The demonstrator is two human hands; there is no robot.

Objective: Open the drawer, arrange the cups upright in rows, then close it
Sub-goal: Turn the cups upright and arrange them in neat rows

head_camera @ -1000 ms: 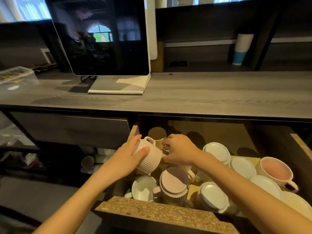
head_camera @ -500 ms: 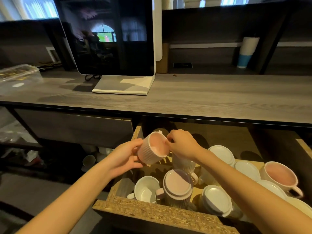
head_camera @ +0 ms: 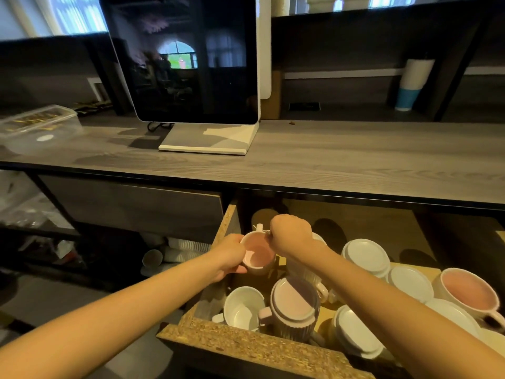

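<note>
Holding the pink-lined cup (head_camera: 258, 254) mouth-up over the back-left corner of the open drawer (head_camera: 240, 341): left hand (head_camera: 229, 255) wraps round its side, right hand (head_camera: 291, 233) grips the far rim near the handle. Risk imo: that corner's tight, so lowering it half-blind could clip the drawer wall or knock the upside-down mug (head_camera: 295, 305) just in front. Ceramic chips easy.
</note>
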